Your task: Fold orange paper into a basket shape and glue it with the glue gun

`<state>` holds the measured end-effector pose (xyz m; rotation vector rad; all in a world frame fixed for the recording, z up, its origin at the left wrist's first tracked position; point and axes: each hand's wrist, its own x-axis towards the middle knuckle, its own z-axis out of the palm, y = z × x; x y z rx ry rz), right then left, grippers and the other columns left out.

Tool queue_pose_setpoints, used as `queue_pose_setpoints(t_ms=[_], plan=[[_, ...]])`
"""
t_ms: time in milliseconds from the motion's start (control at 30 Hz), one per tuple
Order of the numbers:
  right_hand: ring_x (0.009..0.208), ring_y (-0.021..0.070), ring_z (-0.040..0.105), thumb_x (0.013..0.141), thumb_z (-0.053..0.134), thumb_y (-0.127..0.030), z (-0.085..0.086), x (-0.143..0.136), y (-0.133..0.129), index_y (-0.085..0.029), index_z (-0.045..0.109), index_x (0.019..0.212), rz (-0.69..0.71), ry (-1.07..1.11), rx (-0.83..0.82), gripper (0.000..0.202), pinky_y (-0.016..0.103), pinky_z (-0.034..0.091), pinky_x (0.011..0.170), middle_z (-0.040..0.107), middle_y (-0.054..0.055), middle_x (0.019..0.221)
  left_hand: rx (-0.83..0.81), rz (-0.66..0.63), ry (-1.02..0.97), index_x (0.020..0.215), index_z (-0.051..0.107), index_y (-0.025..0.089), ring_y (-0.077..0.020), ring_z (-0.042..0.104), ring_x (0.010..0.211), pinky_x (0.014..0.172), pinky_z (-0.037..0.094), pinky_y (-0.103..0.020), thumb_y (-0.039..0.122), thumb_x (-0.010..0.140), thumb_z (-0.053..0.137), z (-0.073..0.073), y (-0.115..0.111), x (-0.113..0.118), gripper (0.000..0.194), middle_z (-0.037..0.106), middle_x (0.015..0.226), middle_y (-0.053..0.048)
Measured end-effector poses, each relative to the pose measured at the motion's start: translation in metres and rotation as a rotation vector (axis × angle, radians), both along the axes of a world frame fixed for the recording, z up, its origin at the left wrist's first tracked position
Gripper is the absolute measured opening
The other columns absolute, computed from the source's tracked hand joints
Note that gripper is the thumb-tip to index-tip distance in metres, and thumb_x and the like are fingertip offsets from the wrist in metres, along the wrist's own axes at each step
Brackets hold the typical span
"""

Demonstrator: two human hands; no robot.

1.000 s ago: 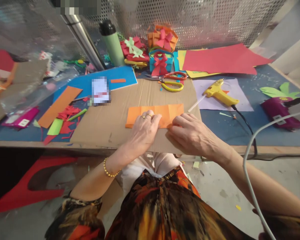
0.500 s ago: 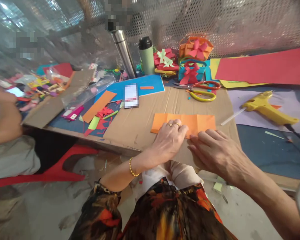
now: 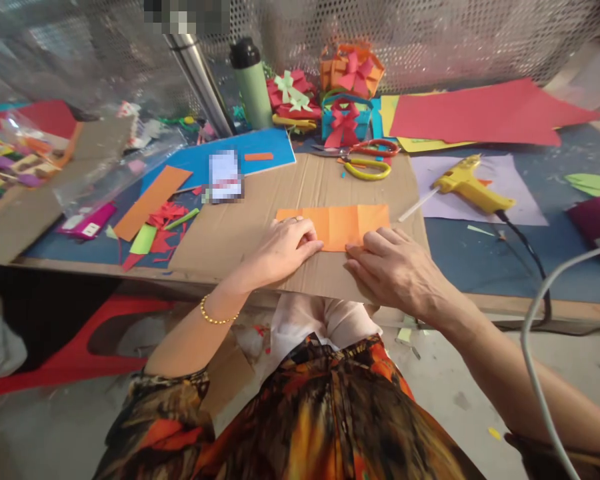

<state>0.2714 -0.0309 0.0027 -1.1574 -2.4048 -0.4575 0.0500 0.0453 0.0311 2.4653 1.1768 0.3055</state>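
A strip of orange paper [image 3: 341, 227] with upright crease lines lies on a brown cardboard sheet [image 3: 220, 240] in front of me. My left hand [image 3: 290, 250] covers its left end, fingers curled over and thumb at the near edge. On that wrist is a beaded gold bracelet. My right hand [image 3: 387, 267] grips the near right edge with bent fingers and thumb. The fingertips of both hands are partly hidden behind the knuckles.
Scissors [image 3: 367, 168] lie beyond the paper. On the right, a yellow glue gun [image 3: 473, 185] rests on lilac paper, its cord trailing. Further back stand a green bottle [image 3: 253, 90], a steel flask [image 3: 203, 83] and small paper baskets [image 3: 347, 120]. Paper scraps [image 3: 163, 223] lie left.
My view has swung to the right, so things sit further left. My left hand has slid toward the strip's left end, uncovering its middle. My right hand stays at the near right edge.
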Motion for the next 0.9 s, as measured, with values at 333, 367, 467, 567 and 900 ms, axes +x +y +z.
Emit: queue_pose_setpoints(t_ms=[333, 367, 467, 567, 900], plan=[[0.076, 0.0215, 0.04, 0.105, 0.044, -0.027, -0.002, 0.003, 0.0, -0.014, 0.073, 0.093, -0.009, -0.002, -0.006, 0.034, 0.034, 0.031, 0.069, 0.051, 0.006, 0.078, 0.092, 0.033, 0.133, 0.069, 0.046, 0.02, -0.0193, 0.055, 0.085, 0.088, 0.042, -0.039, 0.024, 0.097, 0.057, 0.002, -0.001, 0.008, 0.031, 0.054, 0.082, -0.001], [0.075, 0.0215, 0.04, 0.105, 0.044, -0.027, -0.003, 0.002, 0.001, -0.014, 0.073, 0.093, -0.008, -0.002, 0.0, 0.034, 0.034, 0.031, 0.069, 0.051, 0.006, 0.078, 0.096, 0.032, 0.135, 0.069, 0.045, 0.02, -0.0189, 0.054, 0.084, 0.088, 0.042, -0.039, 0.024, 0.097, 0.057, 0.003, -0.001, 0.009, 0.031, 0.053, 0.082, -0.001], [0.075, 0.0218, 0.04, 0.104, 0.045, -0.027, -0.003, 0.002, 0.001, -0.014, 0.073, 0.094, -0.01, 0.002, 0.015, 0.032, 0.034, 0.031, 0.068, 0.052, 0.007, 0.078, 0.107, 0.03, 0.128, 0.068, 0.042, 0.021, -0.018, 0.051, 0.081, 0.087, 0.042, -0.039, 0.023, 0.096, 0.057, 0.003, -0.001, 0.009, 0.033, 0.051, 0.081, 0.0], [0.075, 0.0221, 0.041, 0.104, 0.046, -0.028, -0.004, 0.002, 0.0, -0.014, 0.073, 0.094, -0.027, 0.006, 0.001, 0.032, 0.035, 0.031, 0.068, 0.053, 0.007, 0.079, 0.107, 0.027, 0.11, 0.069, 0.042, 0.021, -0.018, 0.051, 0.081, 0.087, 0.042, -0.039, 0.023, 0.097, 0.057, 0.001, 0.0, 0.007, 0.032, 0.052, 0.082, 0.0], [0.073, 0.0207, 0.041, 0.102, 0.048, -0.027, -0.004, 0.0, 0.0, -0.014, 0.074, 0.093, -0.021, 0.07, -0.016, 0.03, 0.036, 0.033, 0.068, 0.052, 0.007, 0.078, 0.477, -0.087, 0.016, 0.095, 0.071, 0.02, -0.023, 0.058, 0.099, 0.093, 0.039, -0.044, 0.026, 0.104, 0.052, -0.015, -0.016, -0.006, 0.021, 0.069, 0.101, -0.007]])
